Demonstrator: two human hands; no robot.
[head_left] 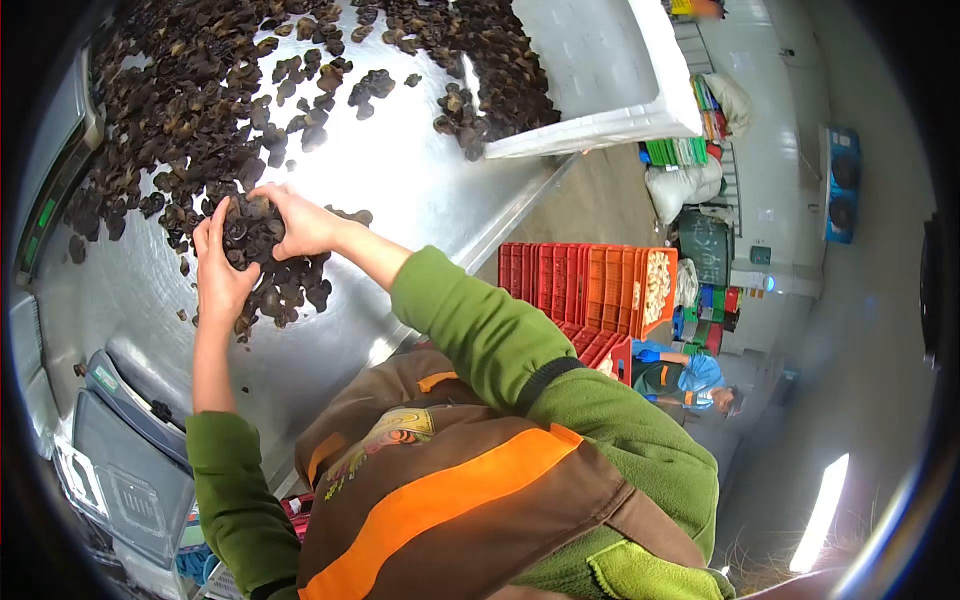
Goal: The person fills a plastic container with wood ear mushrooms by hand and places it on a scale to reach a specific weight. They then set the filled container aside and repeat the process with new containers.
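Note:
Dark brown wood ear mushrooms (252, 230) are gathered in a clump between my two hands, over the shiny metal table (400, 200). My left hand (224, 272) curves round the near left side of the clump, thumb and fingers bent against it. From the right, my right hand (300, 222) closes on the same clump, its fingertips over the top. Under and beside my hands more loose mushrooms (290, 298) lie on the metal. A wide heap of mushrooms (180, 100) spreads across the far left of the table.
A white foam box (600, 135) stands at the table's far right, mushrooms against its side. Digital scales (45, 220) sit along the left edge, with grey bins (130, 470) nearer me. Stacked red and orange crates (590, 290) and a co-worker in blue (695, 375) are to the right.

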